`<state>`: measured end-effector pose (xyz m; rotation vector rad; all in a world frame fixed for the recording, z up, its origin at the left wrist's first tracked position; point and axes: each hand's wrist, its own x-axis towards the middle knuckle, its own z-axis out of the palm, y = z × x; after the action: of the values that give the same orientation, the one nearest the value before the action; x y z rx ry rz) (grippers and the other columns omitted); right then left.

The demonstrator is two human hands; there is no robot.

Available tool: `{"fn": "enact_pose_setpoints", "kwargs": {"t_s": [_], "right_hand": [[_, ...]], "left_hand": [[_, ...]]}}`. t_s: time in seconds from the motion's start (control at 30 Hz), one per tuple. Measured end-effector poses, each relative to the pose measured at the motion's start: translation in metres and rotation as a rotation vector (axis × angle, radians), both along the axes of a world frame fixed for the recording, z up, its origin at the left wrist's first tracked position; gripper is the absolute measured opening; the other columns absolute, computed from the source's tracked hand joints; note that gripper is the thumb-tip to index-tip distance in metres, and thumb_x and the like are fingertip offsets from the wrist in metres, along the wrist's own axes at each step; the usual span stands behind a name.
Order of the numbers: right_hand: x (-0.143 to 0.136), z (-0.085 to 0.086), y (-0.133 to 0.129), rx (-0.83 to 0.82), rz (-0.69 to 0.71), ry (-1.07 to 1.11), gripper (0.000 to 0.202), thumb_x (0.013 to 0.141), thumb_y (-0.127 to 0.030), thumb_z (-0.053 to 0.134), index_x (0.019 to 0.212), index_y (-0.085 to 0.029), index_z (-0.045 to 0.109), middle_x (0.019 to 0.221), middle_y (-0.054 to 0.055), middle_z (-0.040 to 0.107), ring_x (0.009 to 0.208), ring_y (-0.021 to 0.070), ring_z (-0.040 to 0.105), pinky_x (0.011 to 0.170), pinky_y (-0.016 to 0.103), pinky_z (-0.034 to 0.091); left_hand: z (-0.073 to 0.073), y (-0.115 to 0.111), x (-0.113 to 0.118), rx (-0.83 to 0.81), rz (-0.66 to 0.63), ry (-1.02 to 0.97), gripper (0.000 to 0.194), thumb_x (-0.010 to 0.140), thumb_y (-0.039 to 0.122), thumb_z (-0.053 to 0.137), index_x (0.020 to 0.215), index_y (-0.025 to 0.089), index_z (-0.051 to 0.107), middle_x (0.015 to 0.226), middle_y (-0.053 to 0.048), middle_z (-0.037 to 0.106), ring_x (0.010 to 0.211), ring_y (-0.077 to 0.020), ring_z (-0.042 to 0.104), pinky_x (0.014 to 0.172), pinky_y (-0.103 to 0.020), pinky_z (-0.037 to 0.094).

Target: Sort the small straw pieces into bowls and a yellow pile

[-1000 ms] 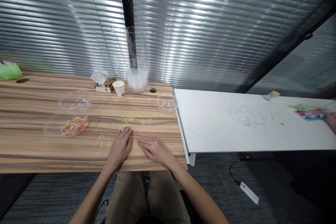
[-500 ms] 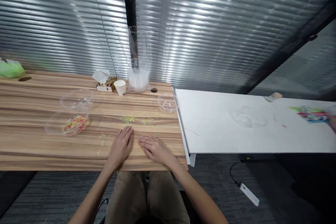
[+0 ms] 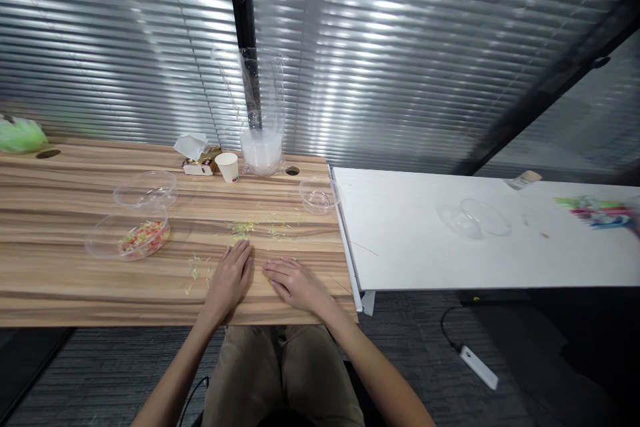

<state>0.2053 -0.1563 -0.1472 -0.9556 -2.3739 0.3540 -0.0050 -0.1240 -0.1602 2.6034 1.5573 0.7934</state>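
My left hand (image 3: 231, 279) lies flat on the wood-grain table (image 3: 60, 287), fingers stretched forward and holding nothing visible. To its right, my right hand (image 3: 296, 283) also rests palm down, fingers extended towards the left. A trace of yellow shows at its fingertips; what lies under them is hidden. Just beyond both hands are small yellow-green shreds (image 3: 243, 228), and a thinner scatter of pale shreds (image 3: 195, 269) lies left of my left hand. Farther left, a clear round container (image 3: 103, 247) holds small red, yellow and green pieces (image 3: 145, 238).
Clear plastic containers stand at the back left (image 3: 145, 190) and near the table's right edge (image 3: 320, 200). Along the back are a tissue box (image 3: 199, 167), a paper cup (image 3: 228, 168) and a bagged white stack (image 3: 261, 150). A white table (image 3: 400, 240) adjoins; a blurred hand shows far right.
The view has shifted very slightly. Both my hands stay in the same place on the table, with no visible change in the shreds.
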Motion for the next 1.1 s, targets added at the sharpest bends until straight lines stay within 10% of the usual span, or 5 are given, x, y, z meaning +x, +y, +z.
{"fn": "enact_pose_setpoints", "kwargs": {"t_s": [1.1], "right_hand": [[-0.0004,-0.0013,0.0013,0.013,0.006,0.006,0.031,0.094,-0.015,0.048,0.122,-0.017,0.061,0.126,0.004,0.062,0.121,0.0143,0.052,0.108,0.03,0.037]], "left_hand": [[0.0014,-0.0001,0.0003,-0.031,0.016,-0.008,0.039,0.095,0.027,0.03,0.122,0.013,0.055,0.131,-0.015,0.056,0.128,-0.0275,0.046,0.107,-0.051,0.035]]}}
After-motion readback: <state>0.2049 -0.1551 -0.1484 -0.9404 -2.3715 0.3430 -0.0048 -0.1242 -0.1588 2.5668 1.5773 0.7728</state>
